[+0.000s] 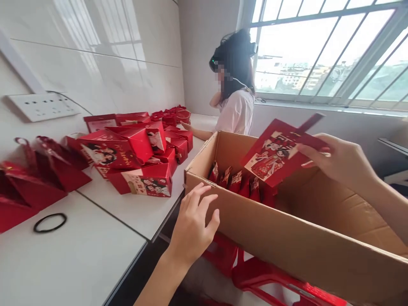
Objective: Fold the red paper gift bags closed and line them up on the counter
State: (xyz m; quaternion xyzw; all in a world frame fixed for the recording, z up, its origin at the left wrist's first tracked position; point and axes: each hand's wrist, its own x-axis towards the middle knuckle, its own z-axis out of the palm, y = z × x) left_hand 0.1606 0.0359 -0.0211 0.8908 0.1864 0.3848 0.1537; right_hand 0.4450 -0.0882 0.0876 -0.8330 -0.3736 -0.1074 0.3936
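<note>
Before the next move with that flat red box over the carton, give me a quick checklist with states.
1. Right hand grips the flat red box: ok.
2. Box is above the cardboard carton: ok.
3. Left hand rests on the carton's near wall: ok.
4. More red flats stand inside the carton: ok.
5. Bare table beside the folded red boxes: ok.
6. Co-worker apart from the carton: ok.

Right hand (341, 159) pinches a flat red box (274, 155), seemingly above the carton (287, 238).
</note>
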